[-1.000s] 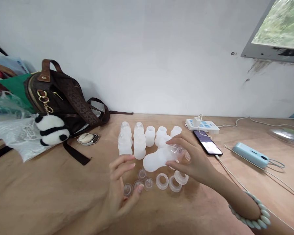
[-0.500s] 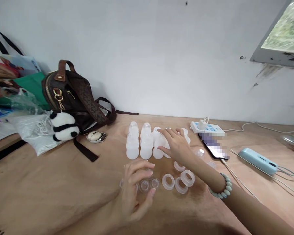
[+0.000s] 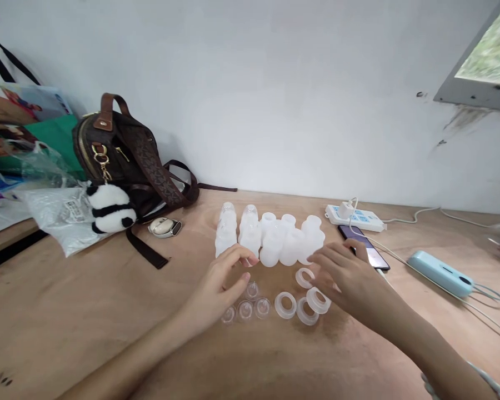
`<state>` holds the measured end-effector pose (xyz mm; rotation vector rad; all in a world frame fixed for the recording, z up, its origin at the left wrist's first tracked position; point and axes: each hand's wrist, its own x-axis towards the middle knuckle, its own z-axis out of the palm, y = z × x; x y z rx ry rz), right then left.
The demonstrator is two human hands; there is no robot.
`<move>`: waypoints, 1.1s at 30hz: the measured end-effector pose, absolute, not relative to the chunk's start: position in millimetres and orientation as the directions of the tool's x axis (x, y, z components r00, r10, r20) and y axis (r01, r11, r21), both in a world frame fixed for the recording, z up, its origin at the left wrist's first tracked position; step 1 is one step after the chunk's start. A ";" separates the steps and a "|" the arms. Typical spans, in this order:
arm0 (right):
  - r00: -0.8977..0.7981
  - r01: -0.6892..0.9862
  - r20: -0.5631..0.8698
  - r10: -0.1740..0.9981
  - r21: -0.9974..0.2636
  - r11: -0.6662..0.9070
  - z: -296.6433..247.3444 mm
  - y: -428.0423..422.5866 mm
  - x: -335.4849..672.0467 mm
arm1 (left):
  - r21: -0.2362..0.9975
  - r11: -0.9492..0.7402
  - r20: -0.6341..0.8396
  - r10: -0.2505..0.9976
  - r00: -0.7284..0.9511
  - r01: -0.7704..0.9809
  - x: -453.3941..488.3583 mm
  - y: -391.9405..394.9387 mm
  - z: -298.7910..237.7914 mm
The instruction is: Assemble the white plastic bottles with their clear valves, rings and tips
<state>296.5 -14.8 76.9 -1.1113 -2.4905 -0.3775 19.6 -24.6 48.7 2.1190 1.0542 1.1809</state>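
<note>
Several small translucent white bottles (image 3: 270, 239) stand in a cluster on the wooden table (image 3: 87, 311). In front of them lie clear nipples (image 3: 245, 308) and white screw rings (image 3: 285, 304). My left hand (image 3: 219, 286) hovers just above the nipples, fingers curled loosely and apart, its fingertips near the front bottles, holding nothing. My right hand (image 3: 348, 275) lies palm down with fingers stretched out over the rings on the right, close to one ring (image 3: 305, 276), also holding nothing.
A brown handbag (image 3: 125, 158) with a panda toy (image 3: 108, 208) and a plastic bag (image 3: 54, 214) sit at the back left. A power strip (image 3: 354, 218), a phone (image 3: 364, 247) on a cable and a light blue device (image 3: 439, 272) lie to the right.
My right hand set the bottle it held upright among the others, then drew back toward the rings. My left hand lifted off the nipples and moved up toward the bottles.
</note>
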 end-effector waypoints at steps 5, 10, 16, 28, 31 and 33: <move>-0.683 0.721 0.272 0.678 0.100 0.686 60.9 -29.9 310.2 | 0.649 -0.541 0.263 0.820 0.508 0.535 -3.2 -8.1 50.4; -0.712 0.695 0.252 0.656 0.118 0.709 49.5 -27.6 309.6 | 0.515 -0.578 0.132 0.783 0.607 0.633 -35.6 -11.2 64.6; -0.686 0.704 0.270 0.675 0.012 0.710 62.0 -27.3 306.8 | 0.581 -0.482 0.002 0.807 0.591 0.656 -57.3 -16.7 46.4; -0.395 0.493 0.637 0.661 -0.460 0.738 33.9 -32.3 282.7 | 0.905 -0.331 0.250 0.922 0.295 0.268 7.9 -25.2 70.4; -0.331 0.422 0.739 0.587 -0.440 0.792 21.4 -37.4 277.3 | 0.962 -0.207 0.165 0.960 0.225 0.177 47.8 -24.0 61.4; -0.304 0.405 0.795 0.525 -0.391 0.827 17.0 -39.2 274.9 | 0.974 -0.169 0.134 0.966 0.220 0.151 67.3 -24.8 52.1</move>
